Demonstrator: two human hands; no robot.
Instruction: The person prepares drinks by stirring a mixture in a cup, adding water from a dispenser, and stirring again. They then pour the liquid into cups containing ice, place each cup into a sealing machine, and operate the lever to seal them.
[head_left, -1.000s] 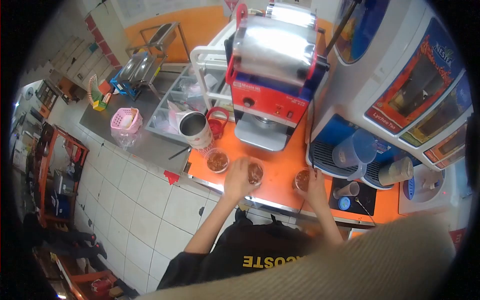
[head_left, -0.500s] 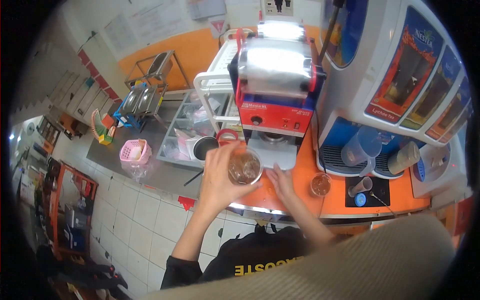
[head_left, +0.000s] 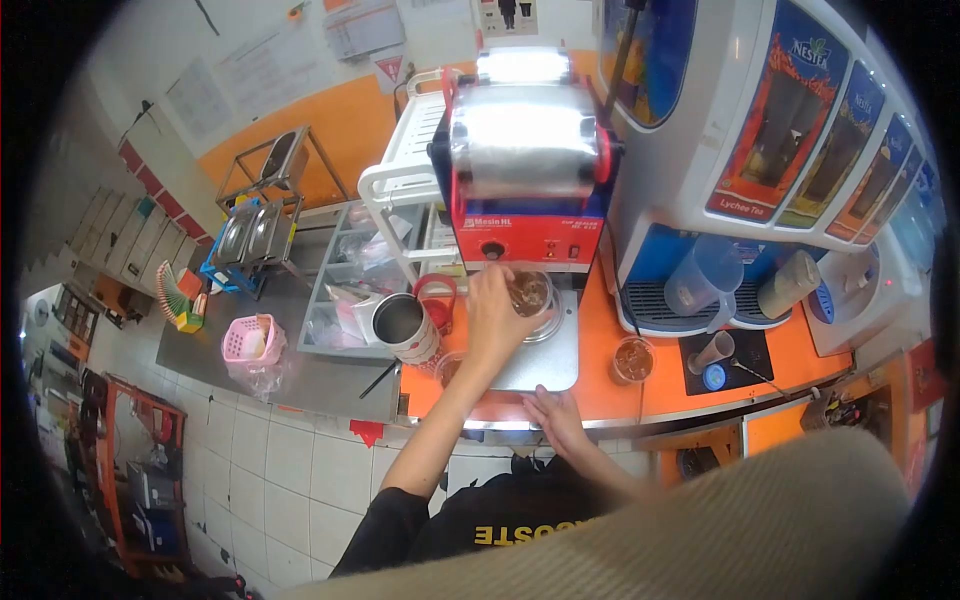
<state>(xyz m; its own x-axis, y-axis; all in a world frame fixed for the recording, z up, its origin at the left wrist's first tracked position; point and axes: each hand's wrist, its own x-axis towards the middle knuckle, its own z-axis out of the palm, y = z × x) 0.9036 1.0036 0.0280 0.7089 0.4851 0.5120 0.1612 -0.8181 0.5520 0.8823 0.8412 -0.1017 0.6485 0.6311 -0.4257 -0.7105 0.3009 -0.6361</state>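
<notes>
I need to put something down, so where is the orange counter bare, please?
Narrow bare patches flank the right cup, between metal tray and black mat. Left of the tray, a canister and another cup crowd it.

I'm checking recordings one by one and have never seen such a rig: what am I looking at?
No robot here: a person works with bare hands, and a camera on their head looks forward and down. Their left hand holds a drink cup over a metal tray at the front of a red machine topped by a shiny roll. The right hand is open at the tray's front edge. On the orange counter stand another filled cup, to the right, and one partly hidden by the left forearm.
</notes>
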